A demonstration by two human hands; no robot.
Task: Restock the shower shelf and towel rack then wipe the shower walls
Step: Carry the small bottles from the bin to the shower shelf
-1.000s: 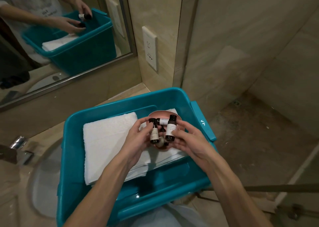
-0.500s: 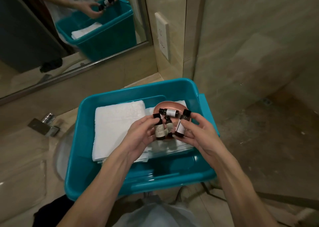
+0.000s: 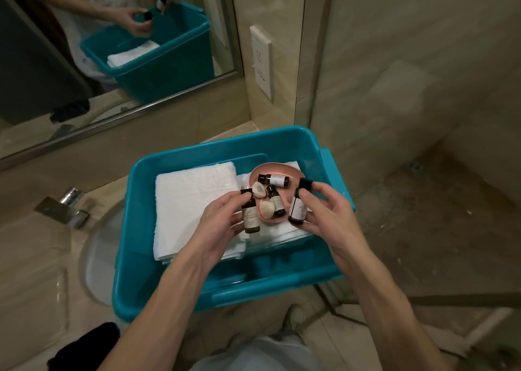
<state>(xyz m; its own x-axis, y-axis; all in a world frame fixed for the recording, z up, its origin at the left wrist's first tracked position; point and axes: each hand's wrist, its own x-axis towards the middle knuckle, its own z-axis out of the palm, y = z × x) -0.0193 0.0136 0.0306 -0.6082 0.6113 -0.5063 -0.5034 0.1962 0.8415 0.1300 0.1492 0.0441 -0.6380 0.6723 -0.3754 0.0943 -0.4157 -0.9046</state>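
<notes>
A bathroom: wall mirror (image 3: 112, 46) above a marble vanity with sink (image 3: 95, 258) and faucet (image 3: 69, 205), beside a tiled shower.

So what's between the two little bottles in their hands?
In the head view, a pink dish lies there, holding a third small bottle and a round pale thing, perhaps soap.

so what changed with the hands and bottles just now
The left hand and right hand drew apart and back from the pink dish. Each keeps gripping its bottle, the left bottle and the right bottle. Nothing was let go. Two more bottles and the soaps lie in the dish as before; towels and bin unmoved.
</notes>
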